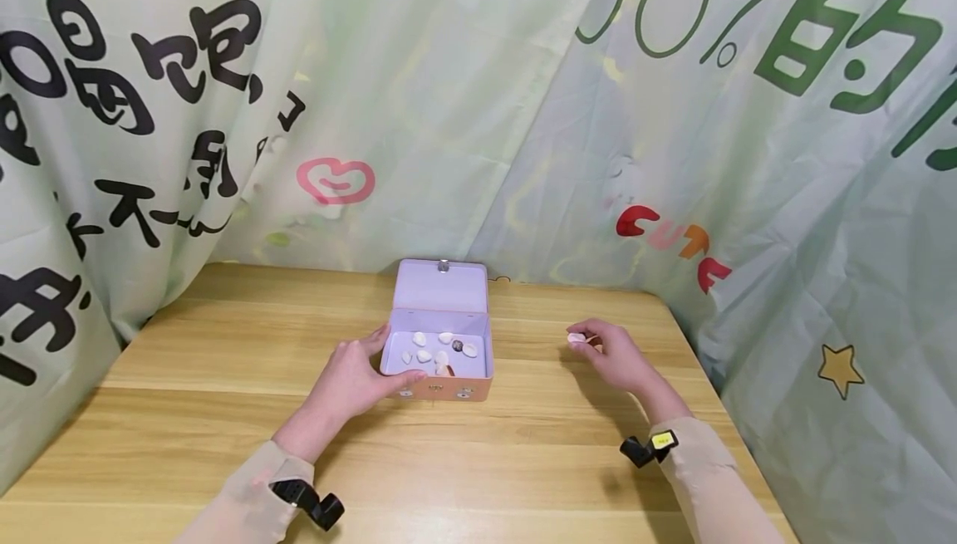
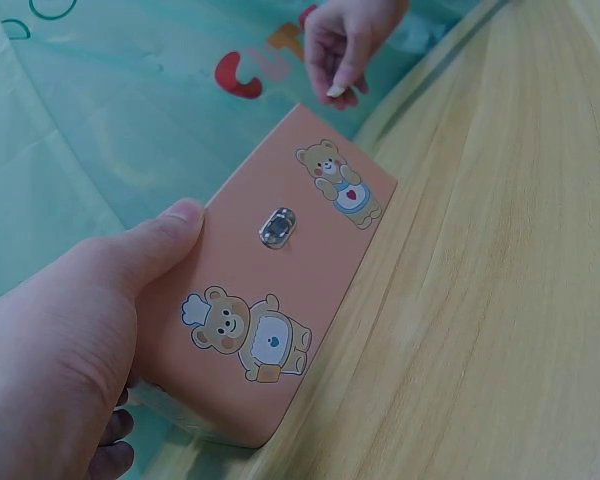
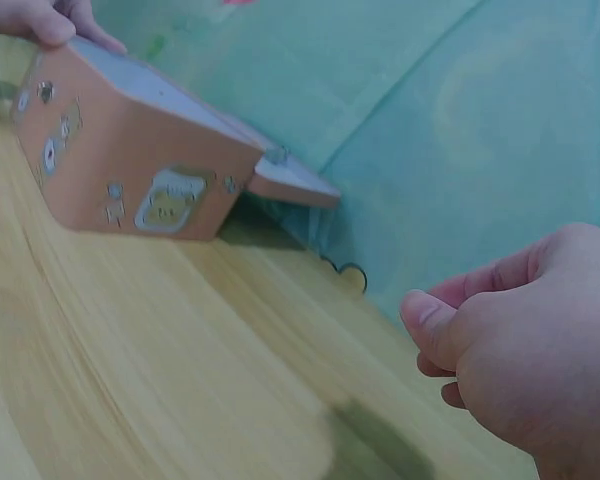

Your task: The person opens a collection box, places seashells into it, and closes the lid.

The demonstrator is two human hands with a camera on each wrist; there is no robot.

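A small tin box (image 1: 478,391) stands on the table with its lid (image 1: 439,286) raised, pale purple inside and orange with bear pictures outside. Several pale seashells (image 1: 424,355) and a dark, round one (image 1: 458,345) lie spread over its floor. My left hand (image 1: 350,378) grips the box's front left corner, thumb on the front wall and fingers at the left side. Well to the right of the box, my right hand (image 1: 616,357) pinches a small white seashell (image 1: 575,337) above the table. In the right wrist view that shell is hidden behind the hand.
The wooden table (image 1: 523,461) reaches back to a pale green curtain (image 1: 419,112) printed with characters, which also hangs along both sides. The raised lid stands close to the curtain.
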